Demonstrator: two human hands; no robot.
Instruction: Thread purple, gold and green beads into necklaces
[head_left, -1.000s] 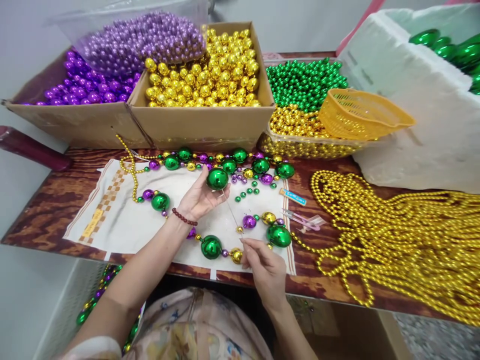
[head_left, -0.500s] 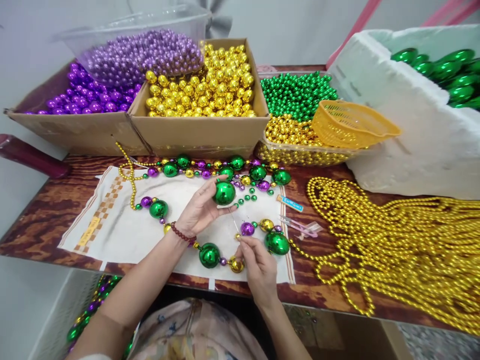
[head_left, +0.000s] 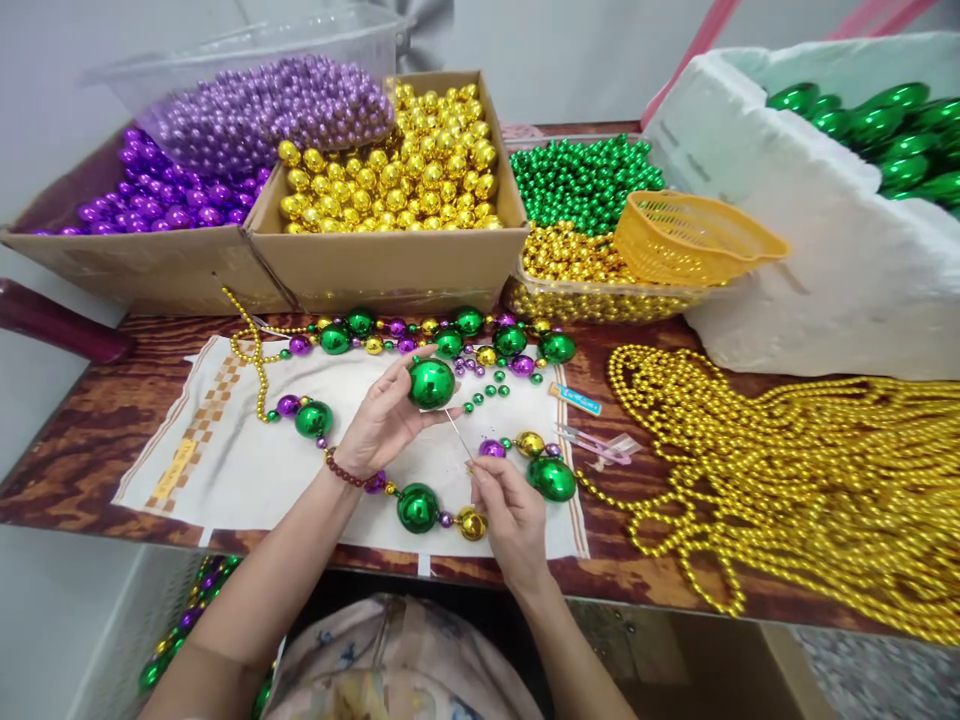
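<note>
My left hand [head_left: 388, 412] is closed on a large shiny green bead [head_left: 432, 384] above the white cloth. In my right hand [head_left: 514, 510] a thin needle [head_left: 459, 434] is pinched between thumb and fingertips, slanting up to the underside of that bead. Whether the tip is inside the bead I cannot tell. Around both hands lies a strand of large green [head_left: 418, 508], purple [head_left: 288, 405] and gold beads [head_left: 472, 523]. Several small loose green beads [head_left: 489, 391] sit just beyond my left fingers.
A finished-looking strand [head_left: 334, 339] runs along the cloth [head_left: 247, 470]. Behind stand cardboard boxes [head_left: 390, 265] of beads, a yellow basket [head_left: 694, 240] and a foam box [head_left: 787, 230]. Gold bead chains [head_left: 787, 490] spread at right, near pink-handled snips [head_left: 600, 445] and a blue packet [head_left: 575, 398].
The green bead and my left hand have shifted slightly left in view. My right hand has moved up a little, and the needle now meets the bead's underside. The view has shifted slightly.
</note>
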